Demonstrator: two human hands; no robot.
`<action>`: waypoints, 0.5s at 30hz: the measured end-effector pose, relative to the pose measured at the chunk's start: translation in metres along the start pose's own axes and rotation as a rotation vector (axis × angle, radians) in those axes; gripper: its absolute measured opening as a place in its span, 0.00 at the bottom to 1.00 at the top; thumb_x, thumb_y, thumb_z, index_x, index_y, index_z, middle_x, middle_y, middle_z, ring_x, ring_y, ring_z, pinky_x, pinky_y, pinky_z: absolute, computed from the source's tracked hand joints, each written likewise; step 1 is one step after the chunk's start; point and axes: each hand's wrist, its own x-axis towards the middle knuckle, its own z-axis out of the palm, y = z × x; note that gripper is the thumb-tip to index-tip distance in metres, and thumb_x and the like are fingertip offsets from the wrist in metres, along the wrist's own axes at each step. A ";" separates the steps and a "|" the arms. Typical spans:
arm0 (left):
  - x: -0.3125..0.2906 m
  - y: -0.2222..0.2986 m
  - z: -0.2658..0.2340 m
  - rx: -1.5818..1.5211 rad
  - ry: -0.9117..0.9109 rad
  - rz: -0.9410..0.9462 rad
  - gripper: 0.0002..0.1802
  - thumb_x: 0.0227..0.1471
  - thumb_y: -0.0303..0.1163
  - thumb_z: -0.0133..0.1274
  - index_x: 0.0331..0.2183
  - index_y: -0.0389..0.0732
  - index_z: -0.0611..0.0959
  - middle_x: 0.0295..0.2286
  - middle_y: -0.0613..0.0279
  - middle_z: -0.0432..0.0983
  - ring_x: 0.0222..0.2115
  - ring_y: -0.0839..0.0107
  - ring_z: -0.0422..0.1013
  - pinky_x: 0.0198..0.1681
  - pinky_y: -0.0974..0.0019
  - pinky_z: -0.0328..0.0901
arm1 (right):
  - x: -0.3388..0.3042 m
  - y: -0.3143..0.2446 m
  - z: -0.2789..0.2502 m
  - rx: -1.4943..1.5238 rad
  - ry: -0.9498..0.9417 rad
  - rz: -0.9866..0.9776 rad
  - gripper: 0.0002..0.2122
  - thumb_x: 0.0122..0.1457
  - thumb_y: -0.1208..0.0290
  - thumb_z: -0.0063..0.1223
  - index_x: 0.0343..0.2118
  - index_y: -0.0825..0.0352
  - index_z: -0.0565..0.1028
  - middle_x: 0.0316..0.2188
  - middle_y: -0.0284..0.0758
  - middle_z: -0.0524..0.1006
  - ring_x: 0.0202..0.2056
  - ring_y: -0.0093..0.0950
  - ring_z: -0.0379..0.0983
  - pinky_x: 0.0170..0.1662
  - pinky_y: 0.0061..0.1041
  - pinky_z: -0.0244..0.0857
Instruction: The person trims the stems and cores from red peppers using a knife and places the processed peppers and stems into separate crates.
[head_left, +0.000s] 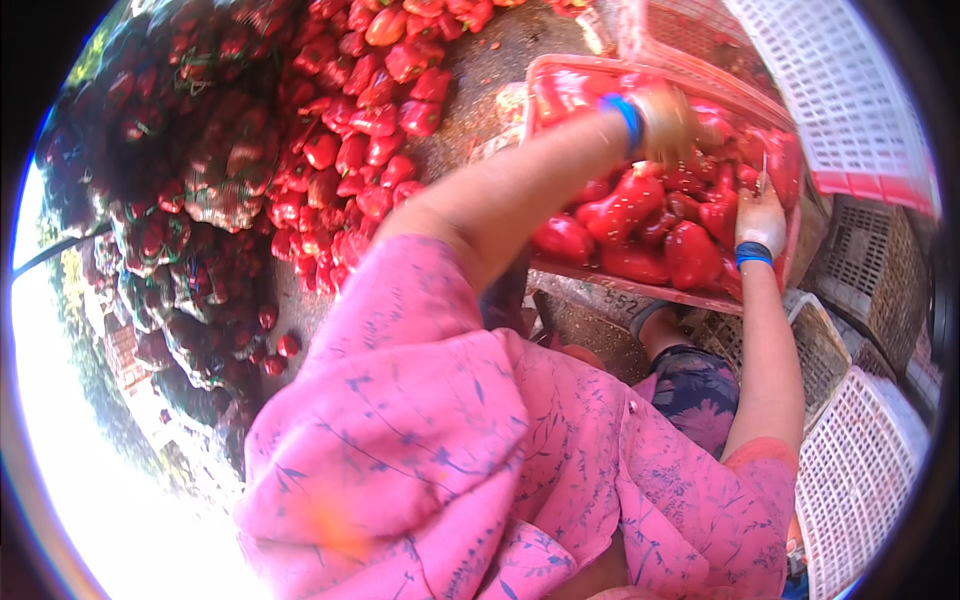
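A pink flowered sleeve fills the foreground as a person leans over a red crate heaped with red peppers. The left hand, gloved, with a blue band at the wrist, reaches deep into the crate among the peppers; whether it grips one cannot be told. The right hand, also gloved, appears closed on a thin blade-like tool that is hard to make out, just above the peppers at the crate's right side. With both hands close over the heap, a slip could nick the glove or bruise the fruit. More peppers lie loose on the ground beside netted sacks.
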 end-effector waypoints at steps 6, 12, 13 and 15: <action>-0.191 -0.092 -0.147 -0.306 0.825 0.262 0.13 0.61 0.39 0.48 0.40 0.42 0.80 0.38 0.60 0.77 0.40 0.67 0.74 0.43 0.63 0.69 | 0.015 0.014 0.016 -0.047 0.021 -0.049 0.26 0.59 0.57 0.51 0.60 0.60 0.69 0.43 0.48 0.79 0.44 0.49 0.77 0.48 0.45 0.69; -0.268 -0.488 -0.084 0.521 1.012 -0.601 0.46 0.39 0.55 0.67 0.56 0.41 0.73 0.48 0.45 0.77 0.49 0.53 0.74 0.52 0.56 0.68 | 0.025 0.002 0.029 -0.090 0.042 -0.144 0.23 0.61 0.58 0.51 0.57 0.63 0.71 0.45 0.50 0.78 0.45 0.48 0.76 0.48 0.43 0.68; -0.249 -0.418 -0.070 0.158 0.861 -0.817 0.50 0.39 0.55 0.67 0.60 0.45 0.68 0.53 0.45 0.72 0.52 0.53 0.71 0.53 0.53 0.68 | 0.014 0.021 0.021 -0.120 0.104 -0.110 0.23 0.61 0.58 0.51 0.58 0.63 0.71 0.45 0.50 0.78 0.45 0.48 0.76 0.49 0.43 0.68; -0.238 -0.417 -0.027 0.450 0.721 -1.084 0.50 0.43 0.51 0.65 0.64 0.51 0.62 0.62 0.48 0.58 0.54 0.51 0.69 0.51 0.51 0.69 | 0.005 -0.007 0.003 -0.170 -0.004 -0.023 0.25 0.61 0.63 0.52 0.59 0.70 0.68 0.52 0.49 0.75 0.50 0.42 0.76 0.53 0.35 0.67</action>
